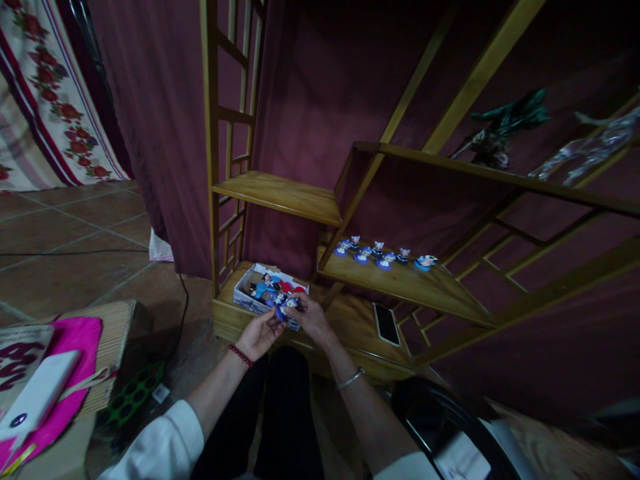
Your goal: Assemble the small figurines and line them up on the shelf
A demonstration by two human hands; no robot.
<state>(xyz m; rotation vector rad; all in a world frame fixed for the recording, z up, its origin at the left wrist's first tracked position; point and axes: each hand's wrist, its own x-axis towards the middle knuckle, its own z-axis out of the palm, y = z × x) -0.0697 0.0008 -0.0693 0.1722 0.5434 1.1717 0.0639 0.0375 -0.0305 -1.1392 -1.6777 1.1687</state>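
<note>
Just in front of an open cardboard box (247, 301), my left hand (263, 335) has its fingers closed on a small purple-and-white figurine (281, 311). Reaching in from the right, my right hand (313, 319) pinches at the same spot, on a second small figurine (291, 303) with white and purple parts. The two pieces touch or overlap, so where one ends is hard to make out. More figurines in blue, black and red lie jumbled inside the box, partly hidden behind my hands.
On the raised wooden shelf (425, 287) stand several figurines, including a blue-based one (425, 262) at the right end. A phone (387, 324) lies on the lower board. Animal sculptures (505, 130) occupy the upper right shelf. A white power bank (40, 393) rests at left on pink cloth.
</note>
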